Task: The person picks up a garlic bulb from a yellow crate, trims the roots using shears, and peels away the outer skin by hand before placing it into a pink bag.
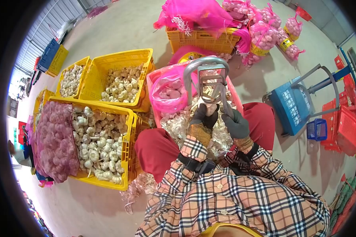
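"Yellow plastic hems in the left side: the large crate (126,158) of garlic stands just beside the left knee (156,148), so there is hardly any space there."

"And the hands?"

"The left hand (203,120), in a dark glove, is closed around a pale garlic bulb (210,107), right over the pink crate (238,102). The right hand (236,125) curls at the lower end of the metal frame (206,61); I can't tell whether it really grips it."

"How much room have they got?"

"Little. The frame arches in front of them, and the knees flank the near part of the crate. Papery skins (221,142) lie below the hands, and a pink bag (164,94) of bulbs fills the far left corner, pressed against the rim."

"What about farther out?"

"Bare floor (253,87) opens beyond the crate's right edge, as far as the blue case (290,104), which stands well apart from the right knee (261,122). Back there, a yellow crate (201,38) draped in pink netting (197,15) closes off the far side. On the left, a purple net sack (57,138) bulges over the large crate's outer edge."
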